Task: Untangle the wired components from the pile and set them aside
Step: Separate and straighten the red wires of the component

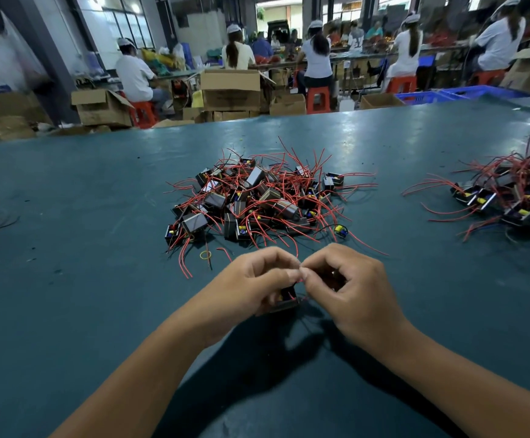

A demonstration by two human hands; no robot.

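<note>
Left hand (251, 279) curled round a black part (284, 300); right hand (349, 289) fingertips pinched its red wire (300, 279), near the pile (257, 200).

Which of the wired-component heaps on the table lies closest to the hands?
The central pile, directly beyond the left hand and right hand; the other heap sits far off by the table's right edge.

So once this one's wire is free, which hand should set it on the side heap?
Right, probably. The right hand only pinches the red wire, and the set-aside heap lies on its side. The left hand holds the component.
</note>
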